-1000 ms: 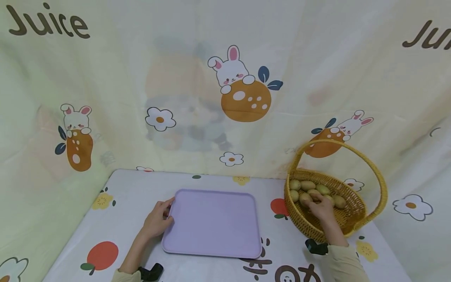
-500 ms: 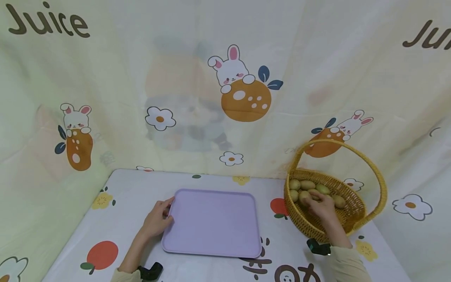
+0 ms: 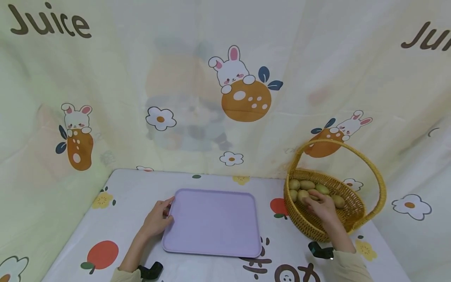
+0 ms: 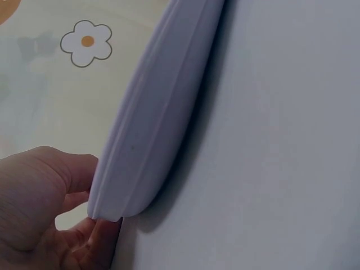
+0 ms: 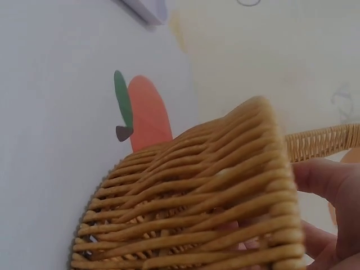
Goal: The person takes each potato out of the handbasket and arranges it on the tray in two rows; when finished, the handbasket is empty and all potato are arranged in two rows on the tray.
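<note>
A light purple tray (image 3: pixel 213 223) lies flat on the table. At its left edge my left hand (image 3: pixel 156 219) grips the rim; in the left wrist view the thumb meets the tray's side (image 4: pixel 152 118) with the fingers below. On the right stands a woven basket (image 3: pixel 303 225) with a tall handle, holding several oval brown-green potato-like pieces (image 3: pixel 307 185). My right hand (image 3: pixel 324 209) reaches inside over them, thumb and fingertips right at one oval piece (image 3: pixel 302 196). In the right wrist view the basket wall (image 5: pixel 208 197) hides the fingertips, so I cannot tell whether they hold it.
The basket handle (image 3: pixel 382 188) arches above the right hand. A patterned cloth (image 3: pixel 190 149) hangs behind the table's back edge. The printed white tablecloth (image 3: pixel 134 188) shows around the tray.
My right wrist and sleeve have shifted slightly right, while the fingertips stay among the oval pieces in the basket. The left hand and the tray keep their places.
</note>
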The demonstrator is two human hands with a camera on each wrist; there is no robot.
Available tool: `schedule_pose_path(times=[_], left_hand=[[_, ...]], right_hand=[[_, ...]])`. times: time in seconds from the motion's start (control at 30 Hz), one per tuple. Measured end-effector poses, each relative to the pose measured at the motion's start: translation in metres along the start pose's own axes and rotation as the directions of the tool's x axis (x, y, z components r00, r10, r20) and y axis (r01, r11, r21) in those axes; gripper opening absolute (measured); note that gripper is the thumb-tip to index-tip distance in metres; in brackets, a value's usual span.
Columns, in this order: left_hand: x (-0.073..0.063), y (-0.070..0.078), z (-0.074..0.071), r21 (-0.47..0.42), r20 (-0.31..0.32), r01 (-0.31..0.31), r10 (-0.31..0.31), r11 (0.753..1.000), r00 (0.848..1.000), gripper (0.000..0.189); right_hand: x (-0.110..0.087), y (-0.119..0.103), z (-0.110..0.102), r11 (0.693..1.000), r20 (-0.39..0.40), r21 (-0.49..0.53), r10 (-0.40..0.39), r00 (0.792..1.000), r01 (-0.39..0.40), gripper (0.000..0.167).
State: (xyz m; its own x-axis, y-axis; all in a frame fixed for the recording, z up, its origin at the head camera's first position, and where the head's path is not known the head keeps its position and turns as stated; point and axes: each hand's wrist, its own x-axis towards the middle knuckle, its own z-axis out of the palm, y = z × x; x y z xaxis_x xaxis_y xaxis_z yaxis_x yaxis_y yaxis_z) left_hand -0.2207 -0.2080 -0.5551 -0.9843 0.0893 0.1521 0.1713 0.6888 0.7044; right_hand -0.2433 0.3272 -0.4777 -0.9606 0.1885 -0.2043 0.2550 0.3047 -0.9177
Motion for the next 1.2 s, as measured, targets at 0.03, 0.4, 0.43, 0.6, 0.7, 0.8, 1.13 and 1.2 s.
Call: schedule_pose_path(times=[0.03,0.4,0.43,0.6,0.7,0.8,1.13,1.2], left_hand=[[0.000,0.000,0.000,0.002,-0.002,0.002,-0.002,1.000,1.000,0.064],[0.002,-0.001,0.001,-0.004,0.023,0.013,-0.013,1.000,1.000,0.064],[0.002,-0.001,0.001,-0.002,0.022,0.013,-0.013,1.000,1.000,0.064],[0.001,-0.001,0.001,-0.003,0.014,0.007,-0.007,1.000,1.000,0.064],[0.001,0.000,0.001,-0.003,0.013,0.007,-0.007,1.000,1.000,0.064],[0.002,0.000,0.002,0.001,0.017,0.011,-0.011,1.000,1.000,0.063],[0.001,0.001,0.000,-0.002,0.016,0.016,-0.016,1.000,1.000,0.064],[0.002,0.001,0.001,0.002,0.015,0.015,-0.015,1.000,1.000,0.064]], right_hand=[[-0.001,-0.001,0.000,1.000,0.004,0.000,-0.003,1.000,0.003,0.062],[-0.011,-0.013,0.005,1.000,0.006,0.011,-0.016,1.000,0.016,0.063],[-0.013,-0.014,0.005,1.000,0.009,0.016,-0.018,1.000,0.018,0.063],[-0.017,-0.019,0.006,0.999,0.023,0.020,-0.043,0.999,0.042,0.063],[-0.018,-0.021,0.007,0.998,0.026,0.015,-0.060,0.998,0.060,0.063],[-0.020,-0.023,0.007,0.998,0.030,0.022,-0.066,0.997,0.065,0.063],[-0.026,-0.036,0.014,0.995,0.047,0.072,-0.069,0.996,0.066,0.065],[-0.028,-0.039,0.017,0.996,0.045,0.073,-0.064,0.997,0.061,0.065]])
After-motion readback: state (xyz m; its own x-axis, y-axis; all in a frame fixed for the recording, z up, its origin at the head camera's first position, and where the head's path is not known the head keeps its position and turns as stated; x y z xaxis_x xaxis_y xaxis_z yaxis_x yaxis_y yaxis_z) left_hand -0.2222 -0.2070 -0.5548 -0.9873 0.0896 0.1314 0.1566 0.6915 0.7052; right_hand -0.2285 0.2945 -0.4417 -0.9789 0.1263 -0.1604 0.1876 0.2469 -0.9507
